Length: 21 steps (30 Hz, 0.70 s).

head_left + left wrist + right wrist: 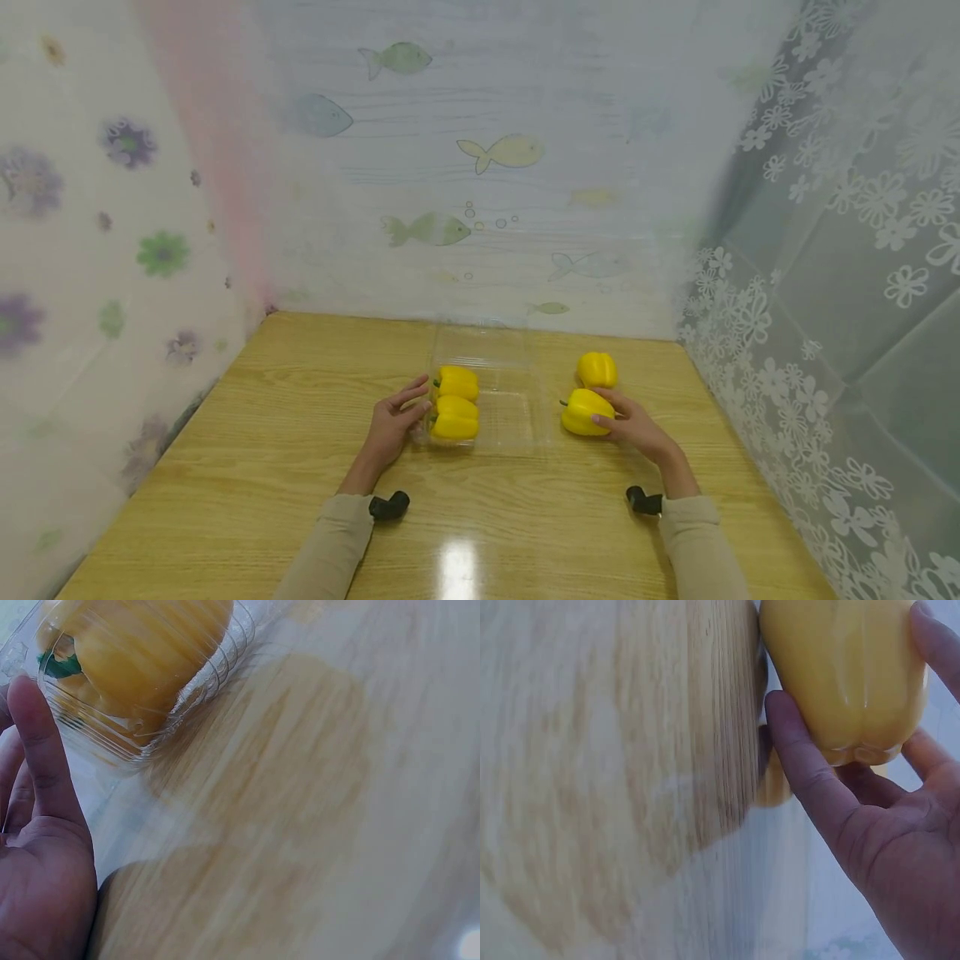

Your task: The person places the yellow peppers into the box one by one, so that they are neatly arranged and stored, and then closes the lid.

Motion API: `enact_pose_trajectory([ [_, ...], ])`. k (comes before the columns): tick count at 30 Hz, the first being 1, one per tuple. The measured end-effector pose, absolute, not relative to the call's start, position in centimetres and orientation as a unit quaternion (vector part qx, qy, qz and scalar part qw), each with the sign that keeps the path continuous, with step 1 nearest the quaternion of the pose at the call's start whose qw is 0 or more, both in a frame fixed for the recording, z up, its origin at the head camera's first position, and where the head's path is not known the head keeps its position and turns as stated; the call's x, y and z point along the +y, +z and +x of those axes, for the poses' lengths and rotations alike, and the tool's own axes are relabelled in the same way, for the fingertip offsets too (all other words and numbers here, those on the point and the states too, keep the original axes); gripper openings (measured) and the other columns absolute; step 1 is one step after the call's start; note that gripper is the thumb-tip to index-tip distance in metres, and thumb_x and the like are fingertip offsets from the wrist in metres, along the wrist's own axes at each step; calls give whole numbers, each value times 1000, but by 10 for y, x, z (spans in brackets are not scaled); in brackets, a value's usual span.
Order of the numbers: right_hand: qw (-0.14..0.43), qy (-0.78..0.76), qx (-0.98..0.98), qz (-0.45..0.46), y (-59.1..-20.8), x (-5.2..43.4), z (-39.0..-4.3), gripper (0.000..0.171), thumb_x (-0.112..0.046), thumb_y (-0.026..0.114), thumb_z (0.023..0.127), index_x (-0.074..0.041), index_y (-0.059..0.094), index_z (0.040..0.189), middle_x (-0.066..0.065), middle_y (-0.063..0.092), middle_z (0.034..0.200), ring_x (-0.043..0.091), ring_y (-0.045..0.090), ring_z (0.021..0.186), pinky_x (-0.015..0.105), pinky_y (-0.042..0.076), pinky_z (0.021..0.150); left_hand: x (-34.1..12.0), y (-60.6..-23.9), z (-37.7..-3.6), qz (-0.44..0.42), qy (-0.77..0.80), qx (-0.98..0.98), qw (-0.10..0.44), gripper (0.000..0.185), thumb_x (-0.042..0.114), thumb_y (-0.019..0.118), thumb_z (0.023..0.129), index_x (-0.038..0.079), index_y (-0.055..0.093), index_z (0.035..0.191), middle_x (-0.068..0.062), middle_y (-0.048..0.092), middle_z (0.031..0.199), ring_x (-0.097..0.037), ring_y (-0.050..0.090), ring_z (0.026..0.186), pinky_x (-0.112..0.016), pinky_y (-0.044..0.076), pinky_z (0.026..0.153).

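Observation:
A clear plastic clamshell container (508, 446) lies with its lid (480, 342) folded back toward the wall. In its left half sit two yellow bell peppers, a front one (454, 418) and a rear one (458, 382), green stems facing left. My left hand (392, 423) rests at the container's left side, its fingers extended; the thumb (46, 742) stands close to the wall in the left wrist view. To the right of the container, my right hand (628, 423) grips another yellow bell pepper (581, 412) between thumb and fingers. Its stem points left.
Behind the gripped pepper, one more yellow bell pepper (597, 369) lies on the wooden table (300, 383). Patterned sheets hang around the back and both sides, with the back sheet (480, 267) meeting the table's far edge.

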State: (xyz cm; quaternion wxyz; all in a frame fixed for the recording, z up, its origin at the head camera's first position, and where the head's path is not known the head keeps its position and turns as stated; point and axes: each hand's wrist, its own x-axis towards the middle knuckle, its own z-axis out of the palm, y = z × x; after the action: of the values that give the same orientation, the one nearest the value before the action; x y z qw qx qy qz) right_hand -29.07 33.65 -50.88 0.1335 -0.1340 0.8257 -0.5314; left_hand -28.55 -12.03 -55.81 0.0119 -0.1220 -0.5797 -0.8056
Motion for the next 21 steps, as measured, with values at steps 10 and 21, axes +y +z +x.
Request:
enact_pose_trajectory([
  [10,122,-542,816,-161,-512,335,-289,64,-19,59,105,-4,29,160,29,20,163,49,45,134,44,58,89,-122,-560,-287,-133,-806,-576,15,46,-3,64,98,-19,49,139,-21,38,160,-2,60,73,-17,50,58],
  [21,115,-544,815,-161,-517,334,-289,62,-18,58,105,-5,31,160,28,25,162,45,46,134,41,58,89,-122,-562,-287,-138,-810,-570,11,47,-4,63,98,-20,48,139,-23,36,160,-3,58,71,-17,48,56],
])
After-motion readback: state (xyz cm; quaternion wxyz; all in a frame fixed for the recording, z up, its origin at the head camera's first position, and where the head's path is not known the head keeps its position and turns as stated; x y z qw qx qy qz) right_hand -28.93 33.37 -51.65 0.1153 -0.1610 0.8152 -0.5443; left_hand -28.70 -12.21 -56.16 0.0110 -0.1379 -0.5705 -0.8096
